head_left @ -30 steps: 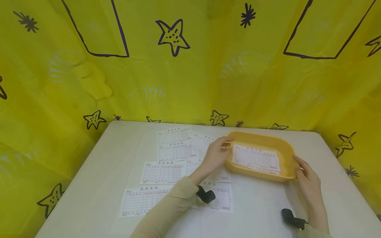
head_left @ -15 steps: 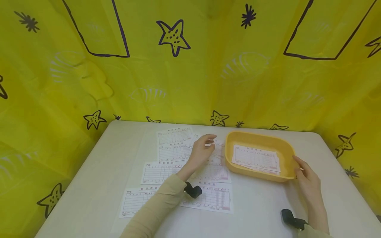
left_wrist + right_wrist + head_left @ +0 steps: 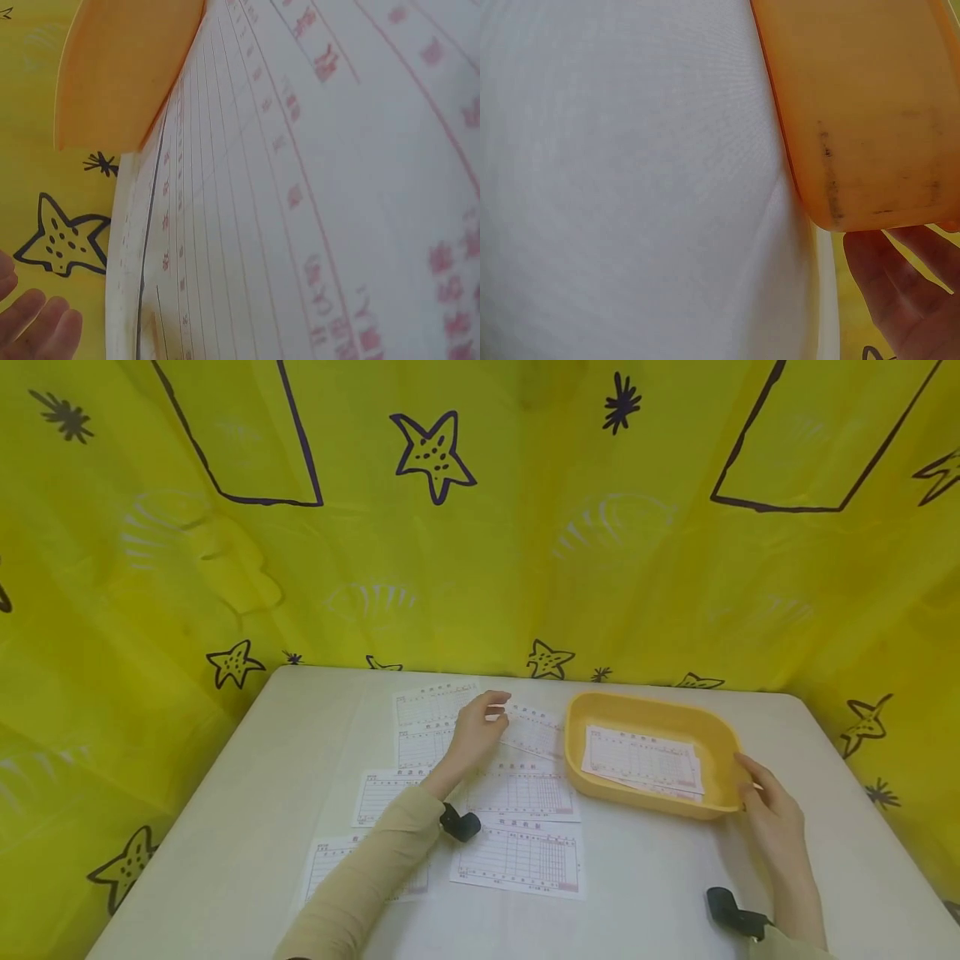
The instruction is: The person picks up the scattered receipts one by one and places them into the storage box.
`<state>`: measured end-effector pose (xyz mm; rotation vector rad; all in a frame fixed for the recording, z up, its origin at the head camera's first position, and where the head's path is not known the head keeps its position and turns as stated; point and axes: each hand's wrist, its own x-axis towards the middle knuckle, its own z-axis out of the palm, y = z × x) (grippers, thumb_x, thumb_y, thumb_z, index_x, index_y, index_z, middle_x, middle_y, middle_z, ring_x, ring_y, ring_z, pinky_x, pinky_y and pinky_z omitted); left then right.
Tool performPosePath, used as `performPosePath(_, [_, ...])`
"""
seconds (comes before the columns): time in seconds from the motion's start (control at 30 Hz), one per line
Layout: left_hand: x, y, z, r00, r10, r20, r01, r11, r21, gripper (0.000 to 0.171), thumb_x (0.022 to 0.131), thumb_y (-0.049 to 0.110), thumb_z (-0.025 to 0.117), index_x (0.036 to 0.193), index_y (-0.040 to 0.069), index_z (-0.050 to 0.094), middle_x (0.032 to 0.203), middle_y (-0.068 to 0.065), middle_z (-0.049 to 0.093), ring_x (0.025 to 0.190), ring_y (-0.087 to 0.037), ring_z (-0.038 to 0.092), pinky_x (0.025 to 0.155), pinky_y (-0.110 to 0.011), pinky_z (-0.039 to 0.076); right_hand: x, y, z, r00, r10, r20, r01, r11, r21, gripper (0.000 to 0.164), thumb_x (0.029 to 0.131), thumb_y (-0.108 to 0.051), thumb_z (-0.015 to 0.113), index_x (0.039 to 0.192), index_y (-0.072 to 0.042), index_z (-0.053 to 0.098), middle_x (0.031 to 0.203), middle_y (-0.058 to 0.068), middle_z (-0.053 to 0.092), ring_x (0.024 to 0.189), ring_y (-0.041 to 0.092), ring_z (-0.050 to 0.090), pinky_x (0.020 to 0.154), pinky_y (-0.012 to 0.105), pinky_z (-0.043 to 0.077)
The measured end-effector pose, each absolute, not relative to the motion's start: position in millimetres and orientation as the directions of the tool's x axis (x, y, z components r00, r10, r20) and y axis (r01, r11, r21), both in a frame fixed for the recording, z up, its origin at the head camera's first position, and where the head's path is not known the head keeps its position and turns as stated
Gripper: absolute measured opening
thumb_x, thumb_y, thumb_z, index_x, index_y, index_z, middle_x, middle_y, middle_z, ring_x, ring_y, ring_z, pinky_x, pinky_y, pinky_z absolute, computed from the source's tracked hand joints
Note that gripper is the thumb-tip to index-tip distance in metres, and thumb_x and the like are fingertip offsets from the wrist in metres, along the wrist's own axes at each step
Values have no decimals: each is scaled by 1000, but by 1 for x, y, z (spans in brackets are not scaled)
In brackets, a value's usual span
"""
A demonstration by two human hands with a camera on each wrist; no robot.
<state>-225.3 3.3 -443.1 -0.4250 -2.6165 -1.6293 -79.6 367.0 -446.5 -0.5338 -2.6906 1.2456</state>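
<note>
In the head view my left hand (image 3: 474,732) hovers over the printed receipt slips (image 3: 517,789), fingers loosely bent and nothing held. Its fingertips (image 3: 56,322) show at the lower left of the left wrist view. A yellow plastic tray (image 3: 637,703) stands at the right, with a small pile of receipt slips (image 3: 641,758) inside. My right hand (image 3: 776,814) holds the tray's right end, thumb and fingers at its rim. From the right wrist view, fingers (image 3: 870,262) touch the end wall of the tray (image 3: 870,112). My left forearm hides parts of several slips.
The slips lie in two rough columns on the white table (image 3: 225,860), some overlapping at the back. A yellow curtain (image 3: 480,568) with starfish drawings hangs behind the table's far edge. Dark wrist cameras (image 3: 459,823) are strapped to both wrists.
My left hand has left the tray's left end and moved left over the slips. My right hand stays at the tray's right end, and the tray has hardly moved.
</note>
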Motion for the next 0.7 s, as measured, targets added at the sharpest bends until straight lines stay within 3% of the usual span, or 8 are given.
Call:
performPosePath(0.23, [-237, -11, -445, -967, 212, 143, 223, 423, 878, 38, 91, 6, 53, 128, 4, 57, 132, -12, 59, 117, -28, 59, 95, -40, 52, -79, 367, -447, -930, 368, -26, 260, 604, -753, 50, 103, -28, 28, 150, -12, 30, 148, 26, 36, 125, 37, 39, 78, 6, 30])
performPosePath(0.33, [-243, -16, -446, -963, 233, 135, 224, 415, 882, 40, 91, 7, 54, 131, 4, 55, 135, -12, 57, 120, -29, 57, 96, -40, 52, -79, 368, -447, -930, 368, -7, 247, 610, -753, 50, 102, -27, 30, 149, -11, 33, 146, 26, 38, 113, 9, 46, 75, 4, 29])
performPosePath(0.47, [-251, -23, -449, -957, 271, 107, 221, 434, 874, 44, 91, 9, 57, 135, 7, 52, 139, -10, 54, 124, -28, 54, 99, -40, 50, -77, 367, -447, -930, 368, 14, 231, 613, -756, 49, 102, -26, 31, 148, -9, 35, 142, 26, 41, 90, -18, 30, 71, 1, 29])
performPosePath(0.7, [-258, -33, -450, -929, 370, 15, 220, 521, 825, 50, 95, 18, 55, 143, 15, 43, 146, -8, 46, 135, -27, 44, 113, -44, 37, -77, 366, -446, -926, 378, 21, 232, 610, -758, 49, 102, -26, 32, 146, -7, 37, 143, 28, 42, 87, -21, 29, 71, 1, 28])
